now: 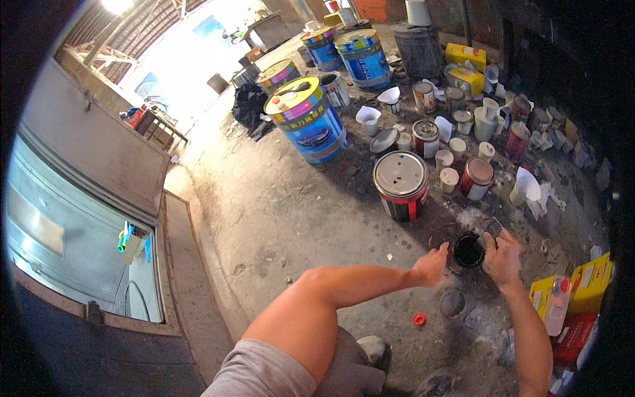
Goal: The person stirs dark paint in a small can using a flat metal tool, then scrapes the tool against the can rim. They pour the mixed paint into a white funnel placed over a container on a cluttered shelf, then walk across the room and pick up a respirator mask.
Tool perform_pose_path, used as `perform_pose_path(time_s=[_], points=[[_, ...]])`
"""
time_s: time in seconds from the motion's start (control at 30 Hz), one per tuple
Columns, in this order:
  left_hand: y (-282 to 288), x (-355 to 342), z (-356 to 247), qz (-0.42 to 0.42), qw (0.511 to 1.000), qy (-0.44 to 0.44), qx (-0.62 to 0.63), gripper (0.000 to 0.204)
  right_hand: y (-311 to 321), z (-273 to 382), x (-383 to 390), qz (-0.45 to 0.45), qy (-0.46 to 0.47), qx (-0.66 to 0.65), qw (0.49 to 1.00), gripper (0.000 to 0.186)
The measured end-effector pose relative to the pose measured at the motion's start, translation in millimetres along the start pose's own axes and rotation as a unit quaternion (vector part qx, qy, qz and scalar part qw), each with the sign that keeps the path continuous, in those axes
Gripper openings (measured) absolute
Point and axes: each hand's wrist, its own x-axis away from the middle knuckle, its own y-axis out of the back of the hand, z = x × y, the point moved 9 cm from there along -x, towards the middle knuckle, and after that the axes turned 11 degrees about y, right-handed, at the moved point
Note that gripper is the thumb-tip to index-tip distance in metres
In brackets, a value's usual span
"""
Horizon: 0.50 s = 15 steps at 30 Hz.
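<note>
Yellow rectangular tins (574, 291) are sitting at the right edge beside a red one; a blue drum with a yellow lid (308, 119) is standing farther back. Bare concrete floor (278, 212) is lying open leftward. The left hand (431, 266) and right hand (503, 257) are cupping, fingers curled, a small open black can (469, 250) on the floor between them.

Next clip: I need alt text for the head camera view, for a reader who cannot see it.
Seen from above, a person's left hand and right hand sit on either side of a small open black can on a stained concrete floor. Beyond it stand a closed red-and-black paint can, blue drums and many small cans and cups; a red cap lies nearer.
</note>
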Motion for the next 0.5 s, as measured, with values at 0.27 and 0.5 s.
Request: perform_pose_path(time_s=[0.27, 0.5], points=[[-1, 0, 0, 0.015, 1.000, 0.011, -0.012, 0.097, -2, -13, 2, -0.015, -0.032, -0.042, 0.998, 0.047], [-4, -1, 3, 0.011, 1.000, 0.014, 0.001, 0.097, -3, -17, 3, -0.009, -0.100, -0.112, 0.989, 0.044]])
